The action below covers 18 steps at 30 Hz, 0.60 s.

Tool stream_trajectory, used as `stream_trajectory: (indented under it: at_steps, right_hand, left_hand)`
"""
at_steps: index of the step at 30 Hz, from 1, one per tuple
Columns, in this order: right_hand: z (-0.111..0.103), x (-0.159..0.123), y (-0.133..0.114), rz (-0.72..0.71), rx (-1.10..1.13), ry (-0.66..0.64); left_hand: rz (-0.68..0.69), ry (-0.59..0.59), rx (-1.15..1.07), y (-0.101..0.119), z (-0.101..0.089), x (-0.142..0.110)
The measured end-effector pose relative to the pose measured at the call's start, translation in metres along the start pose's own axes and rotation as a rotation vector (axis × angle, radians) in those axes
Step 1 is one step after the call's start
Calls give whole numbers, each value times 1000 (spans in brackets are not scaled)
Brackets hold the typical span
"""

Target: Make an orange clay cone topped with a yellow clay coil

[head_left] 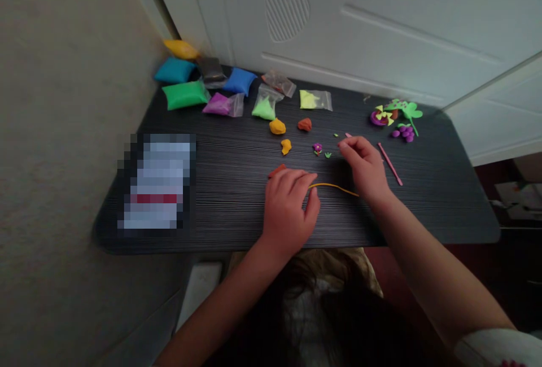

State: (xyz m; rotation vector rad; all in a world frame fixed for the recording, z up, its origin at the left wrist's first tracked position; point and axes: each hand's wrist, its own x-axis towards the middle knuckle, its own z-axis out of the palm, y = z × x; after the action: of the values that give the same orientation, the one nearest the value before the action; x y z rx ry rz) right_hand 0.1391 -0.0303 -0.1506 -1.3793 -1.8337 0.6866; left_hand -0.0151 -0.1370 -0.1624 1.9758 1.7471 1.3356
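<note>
My left hand [290, 206] rests low over the dark tabletop, fingers loosely bent and thumb apart from the index finger. A thin yellow-orange clay strand [332, 185] runs from beside its fingertips toward my right wrist. Behind its knuckles a reddish-brown clay piece [277, 170] shows in part. My right hand [367, 166] has thumb and index finger pinched; what lies between them is too small to make out. Just beyond those fingertips a pink tip [348, 135] shows. Left of them lie a small purple clay flower [317, 147] and a green leaf-like bit [328, 155].
Yellow clay lumps [277, 126] and a brown lump [305, 125] sit mid-table. Bagged clay, including a green pack [185, 95], lines the back left. A pixelated panel [158, 180] covers the left side. A pink tool [389, 164] and purple clay grapes [404, 133] lie right.
</note>
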Motion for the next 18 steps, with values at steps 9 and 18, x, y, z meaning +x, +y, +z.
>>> stream_trajectory:
  at_steps: [9, 18]
  right_hand:
    - [-59, -34, 13, -91, -202, -322]
    - [-78, -67, 28, -245, -370, -411]
  left_hand:
    - [-13, -188, 155, -2, 11, 1]
    - [5, -189, 169, -1, 13, 2]
